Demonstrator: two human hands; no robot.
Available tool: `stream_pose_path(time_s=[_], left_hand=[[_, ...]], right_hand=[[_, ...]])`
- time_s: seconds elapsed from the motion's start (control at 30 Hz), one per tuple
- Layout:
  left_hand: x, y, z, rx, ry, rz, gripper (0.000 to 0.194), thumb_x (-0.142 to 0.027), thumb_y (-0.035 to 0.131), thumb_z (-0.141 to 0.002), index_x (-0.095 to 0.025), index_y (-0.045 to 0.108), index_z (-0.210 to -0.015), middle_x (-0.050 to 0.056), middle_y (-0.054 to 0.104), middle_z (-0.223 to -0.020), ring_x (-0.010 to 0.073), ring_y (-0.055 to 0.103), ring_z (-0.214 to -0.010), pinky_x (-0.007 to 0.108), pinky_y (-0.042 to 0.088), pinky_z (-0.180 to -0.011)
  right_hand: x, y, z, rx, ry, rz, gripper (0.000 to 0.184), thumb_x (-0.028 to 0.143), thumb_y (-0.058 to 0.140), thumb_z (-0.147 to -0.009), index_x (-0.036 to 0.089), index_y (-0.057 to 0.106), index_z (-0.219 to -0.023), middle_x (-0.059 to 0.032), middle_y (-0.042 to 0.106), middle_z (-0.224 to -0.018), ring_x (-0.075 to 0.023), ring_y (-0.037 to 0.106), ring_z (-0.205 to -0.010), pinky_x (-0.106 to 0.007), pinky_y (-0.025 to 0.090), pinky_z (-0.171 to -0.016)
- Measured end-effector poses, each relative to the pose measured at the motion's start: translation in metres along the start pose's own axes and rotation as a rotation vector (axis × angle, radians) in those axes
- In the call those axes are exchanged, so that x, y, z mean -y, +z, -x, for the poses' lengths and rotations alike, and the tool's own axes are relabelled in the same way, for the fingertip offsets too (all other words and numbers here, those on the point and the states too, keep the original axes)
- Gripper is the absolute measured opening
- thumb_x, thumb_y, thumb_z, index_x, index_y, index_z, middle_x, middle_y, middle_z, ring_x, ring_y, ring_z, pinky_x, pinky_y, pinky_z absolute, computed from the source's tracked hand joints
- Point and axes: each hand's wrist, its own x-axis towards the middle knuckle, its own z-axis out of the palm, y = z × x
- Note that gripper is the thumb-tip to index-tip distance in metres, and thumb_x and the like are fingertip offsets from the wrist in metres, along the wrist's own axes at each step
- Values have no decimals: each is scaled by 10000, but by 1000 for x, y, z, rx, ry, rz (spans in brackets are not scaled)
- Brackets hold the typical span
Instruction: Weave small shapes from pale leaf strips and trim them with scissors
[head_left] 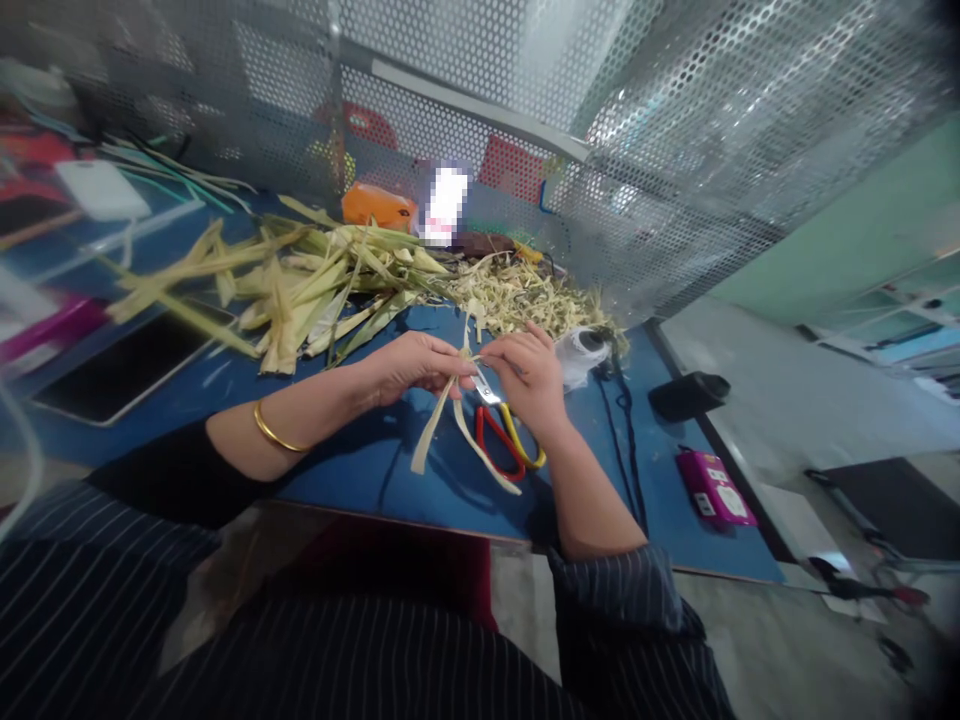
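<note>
My left hand (427, 365), closed, pinches pale strips of dried husk (427, 435) over the blue table, with loose ends hanging below. Close beside it my right hand (529, 375) has its fingertips pressed together at the small knotted part of the same strips (466, 352). Just beneath and between both hands are scissors (499, 430) with one red and one yellow handle; the hands hide their blade tips. Whether a hand touches the scissors I cannot tell. Beyond the hands lie a pile of long husks (322, 270) and a heap of shredded scraps (525, 290).
A tablet (139, 360) lies at left. A lit phone (445, 205) stands behind the husks by an orange packet (377, 207). To the right are a white plastic bag (579, 358), a black cylinder (688, 397) and a purple packet (715, 487). A perforated metal screen (465, 110) borders the back.
</note>
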Motion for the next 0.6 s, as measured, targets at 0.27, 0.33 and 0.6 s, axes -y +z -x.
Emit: stream_pose_path(time_s=[0.27, 0.33, 0.6], left_hand=[[2, 2, -4, -231, 11, 231, 190, -269, 818, -663, -120, 739, -751, 79, 727, -790, 112, 655, -632, 230, 512, -641], [2, 3, -5, -217, 46, 248, 188, -265, 820, -664, -111, 731, -725, 57, 708, -734, 92, 625, -601, 212, 495, -613], [-1, 1, -2, -86, 8, 312, 216, -227, 837, -650, -94, 742, -791, 70, 725, -792, 81, 640, -666, 176, 492, -661]], right_hand=[[17, -3, 2, -92, -173, 219, 267, 302, 572, -902, 276, 641, -1158, -57, 683, -1013, -219, 593, -961, -452, 328, -1026], [27, -2, 3, 39, -333, 245, 269, 269, 535, -922, 276, 624, -1177, -46, 692, -985, -201, 585, -892, -418, 355, -963], [35, 11, 8, -9, -392, 338, 208, 151, 442, -942, 213, 640, -962, -37, 711, -880, -167, 577, -784, -359, 380, -897]])
